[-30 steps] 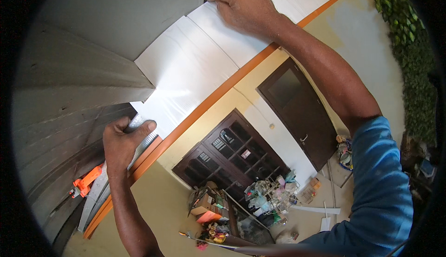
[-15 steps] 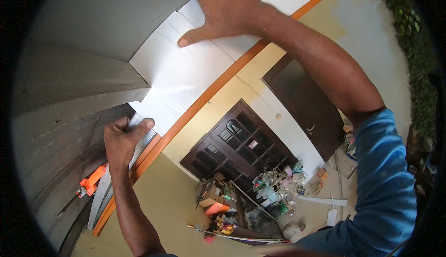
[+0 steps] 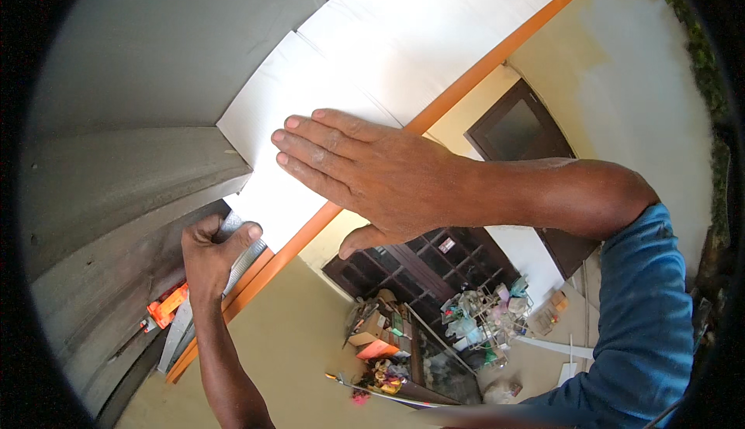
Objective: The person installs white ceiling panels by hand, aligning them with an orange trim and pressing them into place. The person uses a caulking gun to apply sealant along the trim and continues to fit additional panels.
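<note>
Our right hand (image 3: 372,169) dropped, fingers apart, over the flat, glossy white panel (image 3: 299,80) (likely light, bendy: support edges); our left hand (image 3: 206,257) clamps a silvery metal strip (image 3: 244,264).

A yellowish wall (image 3: 279,344) is seen at lower centre-left; a brown door (image 3: 516,122) is set right of centre, dark paned doors (image 3: 419,266) below; pale floor (image 3: 569,324) is shown at lower right.

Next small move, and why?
Perhaps press lightly with the right hand and ease the white panel into line with the neighbouring panel: their edges look slightly stepped at the seam. That hand lies flat over the panel, fingers extended, while the left hand grips the metal strip.
</note>
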Tool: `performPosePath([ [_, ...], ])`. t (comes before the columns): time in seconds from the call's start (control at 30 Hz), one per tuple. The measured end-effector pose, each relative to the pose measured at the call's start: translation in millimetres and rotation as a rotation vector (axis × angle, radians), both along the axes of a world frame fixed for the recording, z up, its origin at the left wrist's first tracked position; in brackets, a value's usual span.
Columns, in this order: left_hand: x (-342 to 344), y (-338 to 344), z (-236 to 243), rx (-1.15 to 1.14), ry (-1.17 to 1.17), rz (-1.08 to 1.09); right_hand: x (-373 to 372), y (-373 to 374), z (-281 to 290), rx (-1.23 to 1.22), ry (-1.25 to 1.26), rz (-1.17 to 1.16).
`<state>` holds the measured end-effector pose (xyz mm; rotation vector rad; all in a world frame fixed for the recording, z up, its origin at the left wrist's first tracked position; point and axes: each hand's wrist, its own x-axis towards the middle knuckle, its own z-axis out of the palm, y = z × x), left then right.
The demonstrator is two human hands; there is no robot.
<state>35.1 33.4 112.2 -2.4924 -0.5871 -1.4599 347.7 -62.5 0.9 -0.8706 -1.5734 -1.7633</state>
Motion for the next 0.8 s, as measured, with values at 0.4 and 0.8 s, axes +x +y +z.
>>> performPosePath([
  [0.4, -1.2, 2.9, -1.8, -0.015, 0.007, -0.012, -19.1, 0.9, 2.9, -0.085, -0.095, 0.144],
  [0.8, -3.2, 4.2, -1.1, 0.013, 0.037, 0.005, 72.3, -40.9, -18.0, 0.146, 0.221, -0.120],
])
